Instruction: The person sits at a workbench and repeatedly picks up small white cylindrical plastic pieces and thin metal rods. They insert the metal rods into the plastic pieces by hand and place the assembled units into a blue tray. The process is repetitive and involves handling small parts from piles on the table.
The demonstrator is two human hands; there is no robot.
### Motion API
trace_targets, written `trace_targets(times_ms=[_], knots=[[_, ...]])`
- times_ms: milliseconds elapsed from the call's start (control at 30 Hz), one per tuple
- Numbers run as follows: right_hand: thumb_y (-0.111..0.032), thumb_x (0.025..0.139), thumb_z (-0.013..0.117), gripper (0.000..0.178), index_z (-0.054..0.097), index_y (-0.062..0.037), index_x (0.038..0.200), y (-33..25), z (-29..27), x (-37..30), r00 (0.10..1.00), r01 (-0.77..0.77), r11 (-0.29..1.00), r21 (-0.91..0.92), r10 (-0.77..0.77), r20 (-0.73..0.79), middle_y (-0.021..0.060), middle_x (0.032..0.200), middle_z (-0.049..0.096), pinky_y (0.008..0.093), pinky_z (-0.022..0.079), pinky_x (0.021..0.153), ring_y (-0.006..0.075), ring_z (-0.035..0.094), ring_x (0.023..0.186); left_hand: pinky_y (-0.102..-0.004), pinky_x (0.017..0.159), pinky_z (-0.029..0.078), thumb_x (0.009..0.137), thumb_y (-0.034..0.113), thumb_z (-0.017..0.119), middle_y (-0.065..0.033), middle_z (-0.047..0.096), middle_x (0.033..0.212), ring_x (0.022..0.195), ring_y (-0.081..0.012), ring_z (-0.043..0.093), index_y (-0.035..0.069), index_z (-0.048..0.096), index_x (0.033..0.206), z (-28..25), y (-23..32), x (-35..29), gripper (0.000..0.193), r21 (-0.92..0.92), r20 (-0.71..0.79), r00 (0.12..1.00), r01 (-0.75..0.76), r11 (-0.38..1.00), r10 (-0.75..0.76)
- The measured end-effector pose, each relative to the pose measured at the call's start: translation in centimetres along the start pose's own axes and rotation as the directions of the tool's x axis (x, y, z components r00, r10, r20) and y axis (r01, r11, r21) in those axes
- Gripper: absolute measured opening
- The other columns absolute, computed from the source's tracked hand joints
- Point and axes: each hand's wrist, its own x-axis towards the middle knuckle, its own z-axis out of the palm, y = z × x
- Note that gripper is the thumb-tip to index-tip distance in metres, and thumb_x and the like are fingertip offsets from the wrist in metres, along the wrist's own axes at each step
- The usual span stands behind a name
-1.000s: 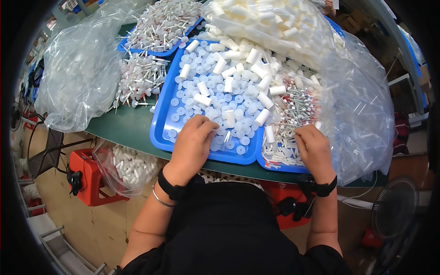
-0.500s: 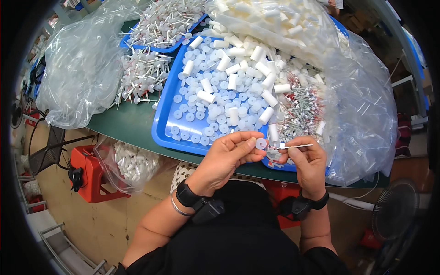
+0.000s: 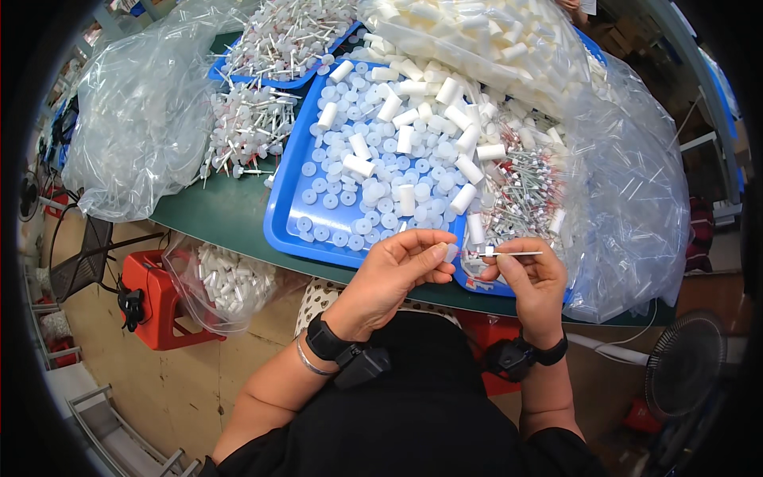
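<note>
Between thumb and fingers, my left hand [image 3: 409, 261] pinches a small translucent disc [image 3: 451, 253], now seen nearly edge-on. To its right, my right hand [image 3: 531, 274] grips a thin metal pin with a white head [image 3: 513, 254], its head pointing at the disc. A small gap separates the two parts. Both hands are above the front edge of a blue tray [image 3: 274, 226] that holds many loose translucent discs [image 3: 339, 238] and white foam-like cylinders [image 3: 358, 165]. Beside it, on the right, lies a pile of similar metal pins [image 3: 520, 191], some with red bits.
A clear bag of white cylinders [image 3: 493, 40] rests at the back. Finished-looking pin-and-disc pieces [image 3: 250, 127] are heaped at the left, beside a crumpled plastic bag [image 3: 135, 135]. Below the green table [image 3: 214, 211] stand a red stool [image 3: 155, 302] and, at right, a fan [image 3: 683, 362].
The disc in my left fingers has turned from face-on to nearly edge-on. My right hand with the pin has barely moved.
</note>
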Motion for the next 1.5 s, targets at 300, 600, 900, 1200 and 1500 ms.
trace_targets(times_ms=[300, 600, 900, 1200, 1500], knots=[[0.000, 0.095, 0.069, 0.012, 0.068, 0.0039, 0.106, -0.2, 0.4, -0.2, 0.993, 0.106, 0.969, -0.223, -0.093, 0.068, 0.0128, 0.096, 0.074, 0.0283, 0.059, 0.075, 0.0173, 0.074, 0.083, -0.0241, 0.086, 0.058, 0.103, 0.019, 0.067, -0.0062, 0.069, 0.108, 0.094, -0.0111, 0.069, 0.000, 0.064, 0.129, -0.2, -0.1, 0.1, 0.033, -0.072, 0.031, 0.999, 0.046, 0.996, -0.043], [0.003, 0.083, 0.076, 0.019, 0.071, 0.0008, 0.102, 0.2, 1.3, 0.7, 0.801, 0.542, 0.421, -0.728, -0.521, 0.295, 0.0126, 0.087, 0.073, 0.0345, 0.055, 0.058, 0.0274, 0.072, 0.070, -0.0239, 0.084, 0.060, 0.102, 0.016, 0.067, -0.0066, 0.071, 0.101, 0.092, -0.0122, 0.070, -0.002, 0.064, 0.128, 0.0, -1.6, 0.6, 0.032, -0.227, 0.047, 0.995, 0.100, 0.969, -0.092], [0.001, 0.083, 0.076, 0.021, 0.073, 0.0013, 0.104, 1.2, 1.4, 0.1, 0.791, 0.550, 0.400, -0.733, -0.532, 0.303, 0.0131, 0.094, 0.075, 0.0348, 0.055, 0.059, 0.0282, 0.072, 0.071, -0.0261, 0.082, 0.060, 0.103, 0.017, 0.065, -0.0058, 0.070, 0.101, 0.091, -0.0118, 0.069, -0.003, 0.062, 0.130, 0.7, -2.5, 0.6, 0.034, -0.300, 0.051, 0.995, 0.098, 0.949, -0.087], [-0.004, 0.087, 0.074, 0.009, 0.073, -0.0009, 0.096, 0.0, -3.6, 1.6, 0.922, 0.379, 0.419, -0.825, -0.253, 0.294, 0.0124, 0.088, 0.072, 0.0400, 0.055, 0.070, 0.0317, 0.069, 0.079, -0.0273, 0.080, 0.058, 0.104, 0.022, 0.064, -0.0082, 0.070, 0.108, 0.094, -0.0150, 0.071, 0.001, 0.062, 0.128, -0.4, 0.8, 0.4, 0.032, -0.107, -0.181, 0.963, -0.223, 0.969, 0.201], [-0.009, 0.085, 0.073, 0.008, 0.067, -0.0043, 0.087, 1.5, -2.7, 2.5, 0.871, 0.491, 0.282, -0.824, -0.130, 0.474, 0.0099, 0.078, 0.059, 0.0413, 0.053, 0.070, 0.0304, 0.065, 0.078, -0.0283, 0.080, 0.058, 0.104, 0.020, 0.065, -0.0091, 0.070, 0.108, 0.095, -0.0165, 0.071, 0.001, 0.063, 0.128, -0.1, 0.0, 0.4, 0.031, 0.082, -0.146, 0.971, -0.180, 0.980, 0.190]])
